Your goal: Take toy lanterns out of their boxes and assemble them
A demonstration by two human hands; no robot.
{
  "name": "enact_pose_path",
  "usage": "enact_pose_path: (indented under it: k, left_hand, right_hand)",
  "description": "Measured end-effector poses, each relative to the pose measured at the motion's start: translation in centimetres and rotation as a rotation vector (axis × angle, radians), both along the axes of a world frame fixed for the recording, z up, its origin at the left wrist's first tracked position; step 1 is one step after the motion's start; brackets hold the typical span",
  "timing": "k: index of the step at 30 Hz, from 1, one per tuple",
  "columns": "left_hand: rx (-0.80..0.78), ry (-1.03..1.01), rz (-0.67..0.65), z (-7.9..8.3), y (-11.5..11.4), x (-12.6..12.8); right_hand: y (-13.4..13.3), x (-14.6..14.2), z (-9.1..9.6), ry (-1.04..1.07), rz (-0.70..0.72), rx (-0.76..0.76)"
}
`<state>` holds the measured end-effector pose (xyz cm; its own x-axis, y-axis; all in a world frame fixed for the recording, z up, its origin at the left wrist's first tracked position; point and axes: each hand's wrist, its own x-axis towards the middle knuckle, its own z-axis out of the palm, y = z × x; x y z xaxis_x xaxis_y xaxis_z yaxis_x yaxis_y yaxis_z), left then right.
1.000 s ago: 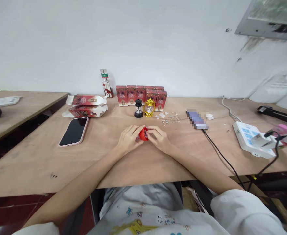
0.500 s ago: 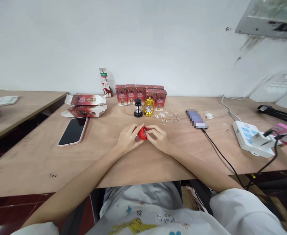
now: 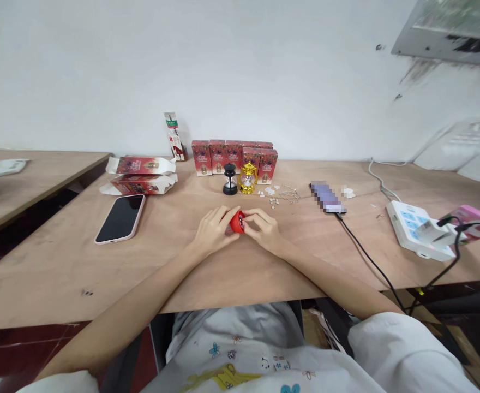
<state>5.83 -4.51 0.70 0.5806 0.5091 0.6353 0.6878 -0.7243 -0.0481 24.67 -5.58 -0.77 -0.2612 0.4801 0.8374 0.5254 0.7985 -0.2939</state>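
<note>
Both my hands meet at the middle of the wooden table (image 3: 232, 273) around a small red toy lantern (image 3: 237, 222). My left hand (image 3: 214, 230) wraps its fingers over the lantern's left side. My right hand (image 3: 263, 229) pinches its right end with fingertips pressed together. Most of the red lantern is hidden by my fingers. Behind my hands stand a small black lantern (image 3: 229, 180) and a gold lantern (image 3: 248, 178), both upright and untouched.
A row of red boxes (image 3: 234, 156) lines the wall, with two opened boxes (image 3: 139, 176) lying to the left. A pink-cased phone (image 3: 121, 218) lies left of my hands. Small white bits and wires (image 3: 283, 194), a cabled device (image 3: 327, 197) and a white power strip (image 3: 415, 233) lie right.
My hands stay closed on the red lantern, with only slight finger shifts. The view has drifted a little.
</note>
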Motion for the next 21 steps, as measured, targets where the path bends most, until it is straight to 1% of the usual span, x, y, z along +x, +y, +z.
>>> enact_pose_path:
  k: [4, 10, 16, 21]
  left_hand:
    - [-0.008, 0.016, 0.014, 0.1, 0.0, 0.0]
    - [-0.031, 0.006, 0.026, 0.2, -0.1, 0.1]
    - [-0.028, -0.023, 0.008, 0.3, -0.1, 0.0]
    - [-0.055, -0.026, 0.022, 0.3, -0.2, 0.1]
  right_hand:
    - [0.0, 0.0, 0.0, 0.013, -0.003, 0.001]
    - [-0.1, 0.0, 0.5, 0.050, 0.017, -0.073]
    - [-0.3, -0.1, 1.1, 0.134, 0.059, -0.185]
    - [-0.3, -0.4, 0.9, 0.136, 0.037, -0.181]
